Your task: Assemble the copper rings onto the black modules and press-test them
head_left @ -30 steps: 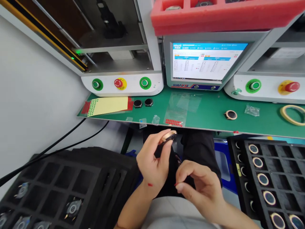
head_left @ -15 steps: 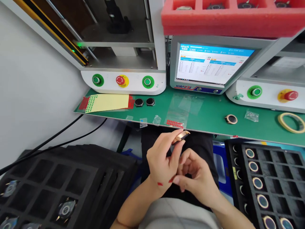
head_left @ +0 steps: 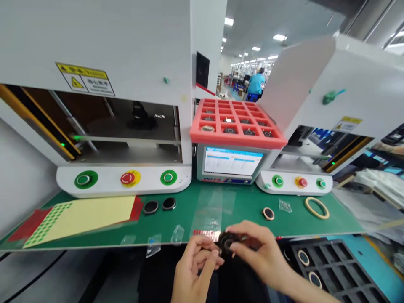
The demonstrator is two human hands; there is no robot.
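Between my hands, above the table's front edge, is a round watch case (head_left: 226, 243) with its dark back facing up. My right hand (head_left: 260, 252) is closed on it from the right, its thumb across the back and its fingers along the far side. My left hand (head_left: 199, 263) is closed at the left rim, fingers curled and thumb pressed in; its fingertips partly hide that rim. Just beyond lies a clear plastic sheet (head_left: 206, 210) with a row of small red stickers (head_left: 203, 232). No red piece can be made out in my fingers.
Two dark watches (head_left: 150, 207) lie beside a yellow sticker sheet (head_left: 97, 214). A gold-rimmed watch (head_left: 268, 213) and a tape roll (head_left: 316, 208) are at right. A black foam tray (head_left: 337, 263) stands lower right. A red foam tray (head_left: 238, 136) sits above the monitor (head_left: 232, 162), between two machines.
My view has tilted up. The watch case, previously in my left hand alone, is now between both hands. My right hand has left the red pieces on my left wrist and come to the case.
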